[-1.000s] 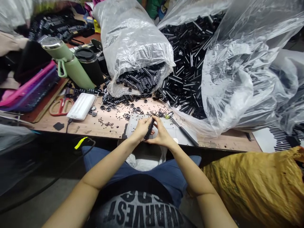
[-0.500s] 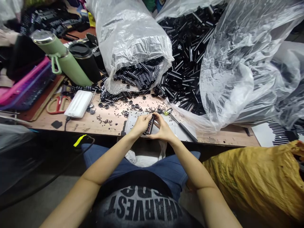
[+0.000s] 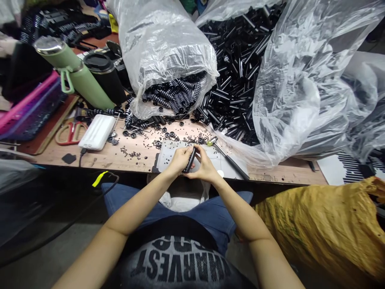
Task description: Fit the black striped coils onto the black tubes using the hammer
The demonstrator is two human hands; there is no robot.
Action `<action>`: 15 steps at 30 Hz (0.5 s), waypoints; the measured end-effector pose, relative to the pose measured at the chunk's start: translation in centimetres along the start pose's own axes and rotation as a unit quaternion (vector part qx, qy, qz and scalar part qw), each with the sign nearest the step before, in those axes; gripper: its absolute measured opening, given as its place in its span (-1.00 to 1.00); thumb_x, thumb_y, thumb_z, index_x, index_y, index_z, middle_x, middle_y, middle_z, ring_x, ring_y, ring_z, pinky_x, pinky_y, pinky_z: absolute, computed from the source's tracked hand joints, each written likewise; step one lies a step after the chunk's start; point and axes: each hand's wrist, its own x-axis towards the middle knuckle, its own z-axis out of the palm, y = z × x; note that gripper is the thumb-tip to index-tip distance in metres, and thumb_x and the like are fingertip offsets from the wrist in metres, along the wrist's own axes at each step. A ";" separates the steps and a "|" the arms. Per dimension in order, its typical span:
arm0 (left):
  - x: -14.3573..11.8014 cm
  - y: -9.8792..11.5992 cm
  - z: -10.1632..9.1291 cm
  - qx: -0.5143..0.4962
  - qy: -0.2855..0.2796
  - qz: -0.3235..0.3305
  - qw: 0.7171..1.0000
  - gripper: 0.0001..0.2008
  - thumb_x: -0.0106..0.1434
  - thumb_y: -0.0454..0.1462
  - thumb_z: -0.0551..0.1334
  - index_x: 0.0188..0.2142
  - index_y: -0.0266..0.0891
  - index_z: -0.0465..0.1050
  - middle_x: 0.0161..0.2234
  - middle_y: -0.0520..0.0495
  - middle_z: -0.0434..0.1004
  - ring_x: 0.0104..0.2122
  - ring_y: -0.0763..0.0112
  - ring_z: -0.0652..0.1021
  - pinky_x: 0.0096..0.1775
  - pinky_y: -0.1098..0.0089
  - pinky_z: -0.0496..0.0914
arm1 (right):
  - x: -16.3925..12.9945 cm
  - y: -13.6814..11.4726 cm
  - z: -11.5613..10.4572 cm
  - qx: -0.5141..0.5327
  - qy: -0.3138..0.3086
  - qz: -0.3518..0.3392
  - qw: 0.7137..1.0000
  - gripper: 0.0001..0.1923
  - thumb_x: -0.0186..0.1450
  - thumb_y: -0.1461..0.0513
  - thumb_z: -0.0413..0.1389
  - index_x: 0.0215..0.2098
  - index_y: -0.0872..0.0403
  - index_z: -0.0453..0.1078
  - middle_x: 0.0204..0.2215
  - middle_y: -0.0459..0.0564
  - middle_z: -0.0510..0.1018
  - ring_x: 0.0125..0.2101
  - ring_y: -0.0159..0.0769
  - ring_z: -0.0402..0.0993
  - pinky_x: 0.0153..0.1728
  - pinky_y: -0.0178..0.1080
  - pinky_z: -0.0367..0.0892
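Observation:
At the table's front edge, my left hand (image 3: pixel 179 161) and my right hand (image 3: pixel 205 163) meet around a slim black rod-shaped part (image 3: pixel 189 159). It stands tilted between them, with a ribbed-looking side toward my left fingers. Both hands are closed on it, the right one by thumb and fingertips at its two ends. My fingers hide part of it. Beneath lies a pale grey sheet (image 3: pixel 165 154). A screwdriver-like tool with a black handle (image 3: pixel 233 162) and a yellow-green end rests just right of my right hand. Tiny dark rings (image 3: pixel 130 153) are scattered over the tabletop.
A plastic bag (image 3: pixel 168 44) spills ribbed black rods (image 3: pixel 177 96); smooth black tubes (image 3: pixel 228 88) are heaped beside it. To the left are a white power bank (image 3: pixel 98 132), red scissors (image 3: pixel 70 133), a green bottle (image 3: pixel 87 84) and a black tumbler (image 3: pixel 105 76). A yellow sack (image 3: pixel 325 220) stands right.
The ribbed piece and the smooth piece, seen side by side with a gap near my right fingers before, now look pressed together as one. The view has shifted slightly.

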 end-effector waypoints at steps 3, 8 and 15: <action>0.2 -0.2 0.1 -0.001 0.005 -0.004 1.000 -0.65 0.22 -0.03 0.21 -0.37 -0.32 0.42 -0.74 0.06 0.31 -0.76 0.47 0.39 -0.67 0.52 0.28 | -0.1 -0.4 0.0 -0.042 -0.007 -0.003 0.999 0.08 -0.13 0.18 0.37 0.24 0.09 -0.08 0.21 0.23 0.10 0.24 -0.04 0.09 0.24 0.02 0.12; 0.6 -1.6 -0.3 0.066 0.002 0.027 0.997 -0.64 0.30 -0.07 0.11 -0.19 -0.32 0.48 -0.58 -0.02 0.40 -0.61 0.42 0.46 -0.50 0.41 0.41 | -0.2 -0.2 0.5 -0.133 0.014 -0.007 0.991 0.08 -0.15 0.20 0.34 0.25 0.19 -0.08 0.16 0.31 0.16 0.21 0.05 0.10 0.23 0.08 0.11; 0.5 -4.2 -1.0 0.470 -0.046 0.295 0.831 -0.52 0.20 -0.35 0.18 0.14 -0.26 0.34 -0.17 -0.19 0.38 -0.15 0.21 0.44 -0.04 0.16 0.36 | -1.1 2.9 0.0 -0.248 0.051 0.007 0.967 -0.03 -0.01 0.14 0.27 0.27 0.15 -0.07 0.15 0.31 0.18 0.18 0.13 0.12 0.16 0.18 0.12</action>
